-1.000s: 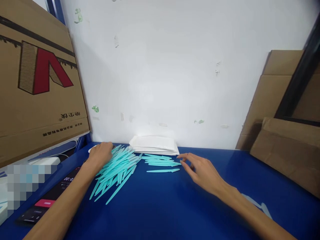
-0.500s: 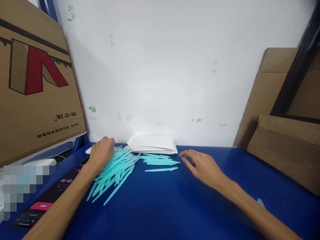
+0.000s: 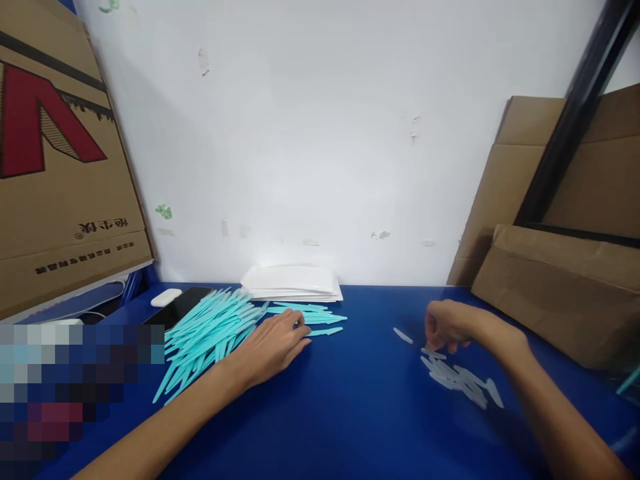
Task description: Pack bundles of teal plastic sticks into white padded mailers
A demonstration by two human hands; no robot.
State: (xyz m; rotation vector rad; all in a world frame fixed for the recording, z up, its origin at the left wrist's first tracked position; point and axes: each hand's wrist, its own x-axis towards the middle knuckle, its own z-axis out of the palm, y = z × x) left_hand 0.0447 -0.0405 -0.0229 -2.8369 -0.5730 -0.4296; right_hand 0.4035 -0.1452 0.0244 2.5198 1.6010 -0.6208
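My left hand (image 3: 283, 343) is over the left end of a single turquoise plastic stick (image 3: 330, 331), which looks like an eyebrow razor. Thumb and index finger are apart around its hidden end. Behind it lies a short row of similar sticks (image 3: 320, 319). Left of the hand spreads a big heap of the same sticks (image 3: 213, 327), some with clear tips. On the right, my right hand (image 3: 447, 327) points down, fingers pinched together at the edge of a small pile of clear plastic caps (image 3: 457, 380). One loose cap (image 3: 403, 335) lies left of its fingertips.
White flat packets (image 3: 293, 283) are stacked against the wall. A dark phone (image 3: 180, 307) and a white case (image 3: 166, 297) lie at the back left. Cardboard (image 3: 70, 200) leans on the left; a brown cardboard box (image 3: 555, 300) stands on the right.
My left hand has left the far side of the heap and moved right to the single stick. My right hand has moved right to the clear caps. The view has shifted rightward.
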